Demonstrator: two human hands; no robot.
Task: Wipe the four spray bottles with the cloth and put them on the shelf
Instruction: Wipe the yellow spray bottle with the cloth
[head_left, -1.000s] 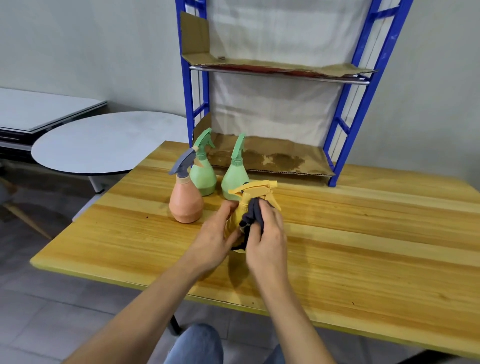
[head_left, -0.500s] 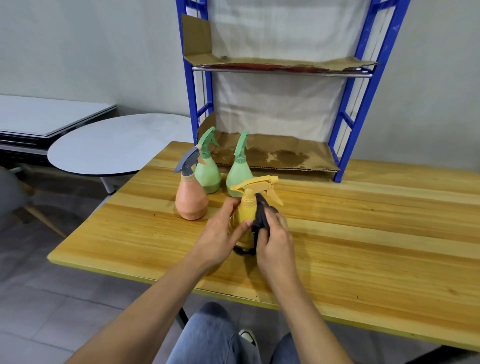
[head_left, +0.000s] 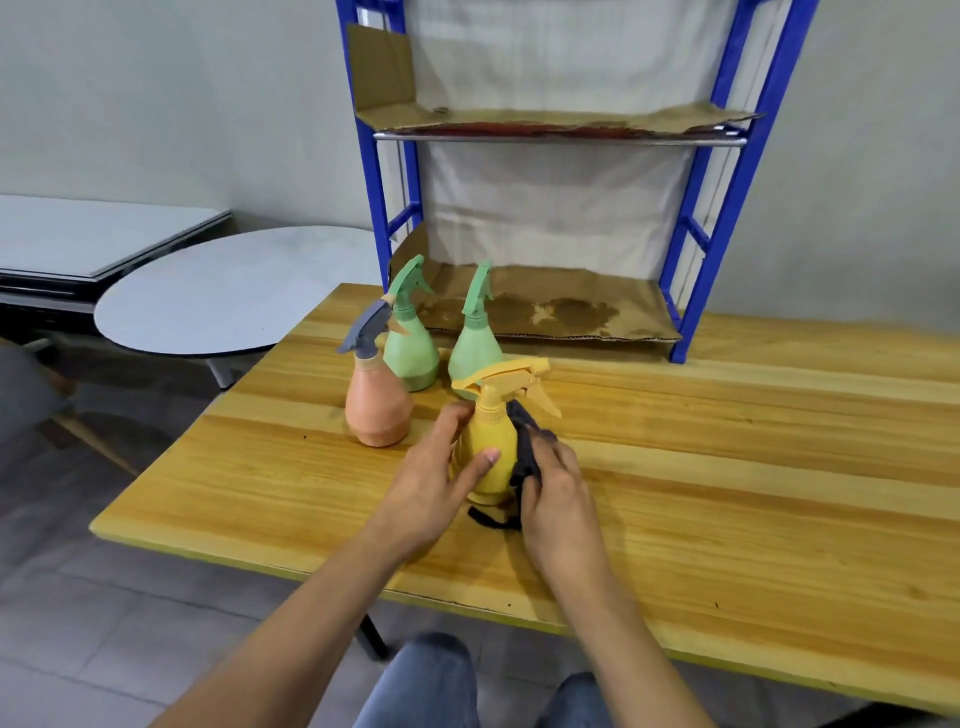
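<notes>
Item one: yellow spray bottle, centre of frame, upright on the surface. Your left hand curls round its left side, steadying it. Your right hand grips the dark cloth, now down on the bottle's right flank; a second ago it worked the neck. This wipe looks nearly done. Orange bottle, left green bottle and right green bottle stand just behind, none yet on the shelf.

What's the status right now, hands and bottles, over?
Left hand grips yellow bottle. Right hand holds cloth against its side. Orange bottle, left green bottle, right green bottle stand before the shelf; none shelved.
</notes>
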